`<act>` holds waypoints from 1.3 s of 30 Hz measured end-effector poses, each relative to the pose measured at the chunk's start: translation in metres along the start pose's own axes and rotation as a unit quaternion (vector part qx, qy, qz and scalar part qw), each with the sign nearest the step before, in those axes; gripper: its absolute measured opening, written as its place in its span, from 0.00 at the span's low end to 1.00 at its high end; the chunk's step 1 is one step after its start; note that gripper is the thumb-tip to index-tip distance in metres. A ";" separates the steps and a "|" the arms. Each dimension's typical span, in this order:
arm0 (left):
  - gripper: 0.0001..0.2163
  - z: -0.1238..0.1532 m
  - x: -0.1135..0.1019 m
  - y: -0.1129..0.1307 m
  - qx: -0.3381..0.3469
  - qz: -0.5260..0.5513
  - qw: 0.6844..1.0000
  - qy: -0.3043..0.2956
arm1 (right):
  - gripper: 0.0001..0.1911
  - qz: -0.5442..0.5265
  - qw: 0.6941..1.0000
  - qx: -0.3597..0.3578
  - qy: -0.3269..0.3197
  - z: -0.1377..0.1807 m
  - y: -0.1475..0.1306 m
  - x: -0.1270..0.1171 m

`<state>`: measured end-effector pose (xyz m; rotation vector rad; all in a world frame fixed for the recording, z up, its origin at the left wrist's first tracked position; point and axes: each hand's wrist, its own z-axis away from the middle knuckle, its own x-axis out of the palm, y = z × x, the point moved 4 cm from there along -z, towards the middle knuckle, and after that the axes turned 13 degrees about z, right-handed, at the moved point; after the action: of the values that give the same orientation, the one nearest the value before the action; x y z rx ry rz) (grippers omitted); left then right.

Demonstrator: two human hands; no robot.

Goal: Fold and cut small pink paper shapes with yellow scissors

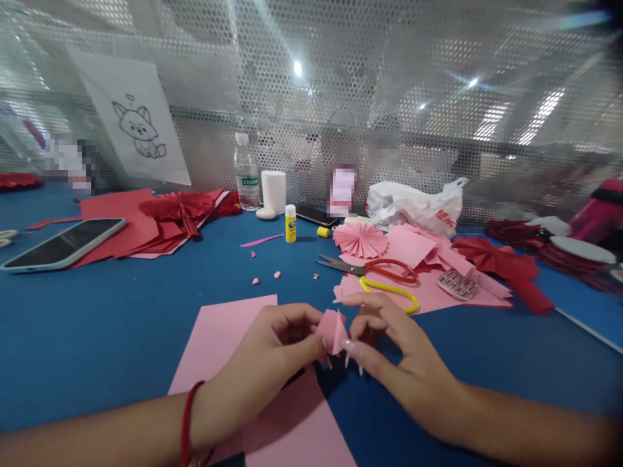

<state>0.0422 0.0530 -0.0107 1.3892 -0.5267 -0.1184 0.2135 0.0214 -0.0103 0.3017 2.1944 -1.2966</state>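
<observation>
Between my two hands is a small folded piece of pink paper (331,329) with a raised crease. My left hand (277,350), a red cord at its wrist, pinches the piece from the left. The thumb and fingers of my right hand (394,347) touch its right edge; the other fingers are curled and partly hidden. Under my left hand lie pink paper sheets (226,327). Just beyond my right hand are scissors (357,267) with one red and one yellow handle loop, their blades apart. Small pink scraps (277,275) lie ahead of my hands.
A glue stick (291,227) stands uncapped behind the scraps, near its yellow cap (323,231). A water bottle (246,175) and a white cup (273,191) are at the back. Red paper (117,227) and a phone (65,245) lie left. A pink paper fan (361,240) sits right.
</observation>
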 end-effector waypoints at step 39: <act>0.07 0.002 -0.004 0.003 0.021 -0.061 0.997 0.050 | 0.14 -0.118 0.991 0.069 -0.001 -0.011 0.013 -0.008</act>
<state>0.0369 0.0532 -0.0090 1.4603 -0.3640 -0.1366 0.2224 0.0376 -0.0108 0.0937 2.1940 -1.5802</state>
